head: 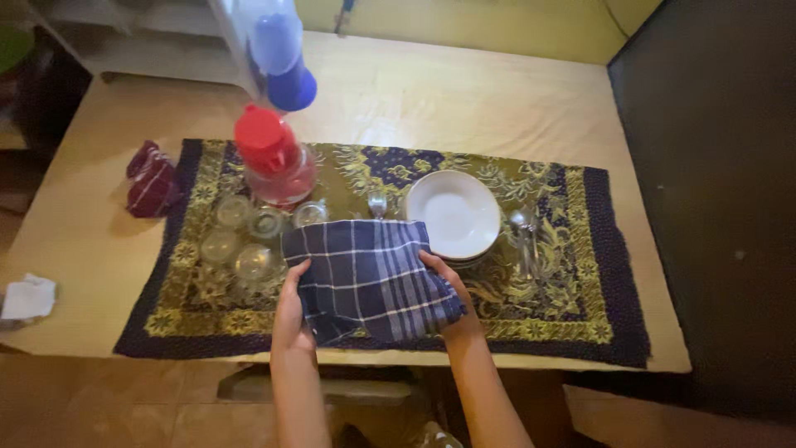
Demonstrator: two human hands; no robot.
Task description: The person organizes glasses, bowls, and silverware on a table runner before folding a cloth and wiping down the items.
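Blue-checked cloth (pixel 369 278) filled the middle of my view, a folded dish towel held over the near edge of the patterned mat (pixel 580 282). I had both hands on it: my left hand (pixel 290 311) gripped the left edge with the fingers curled under the fabric and the thumb on top, and my right hand (pixel 448 290) clasped the right edge the same way. The cloth's long axis ran left to right between the two hands, so neither was nearer; it lay squarely between them. Its far corner overlapped the rim of the white bowl (pixel 454 213), which sat just beyond my right fingers and seemed to top a small stack, though I could not count the pieces beneath.

Left of the cloth I counted about six clear glasses (pixel 235 245) standing in a cluster. Behind them stood one red-lidded jar (pixel 274 162), and past it one blue-capped bottle (pixel 286 58). Some spoons (pixel 522 228) lay right of the bowl, their number unclear. One dark red cloth (pixel 149 178) lay off the mat on the wooden table (pixel 75 249).
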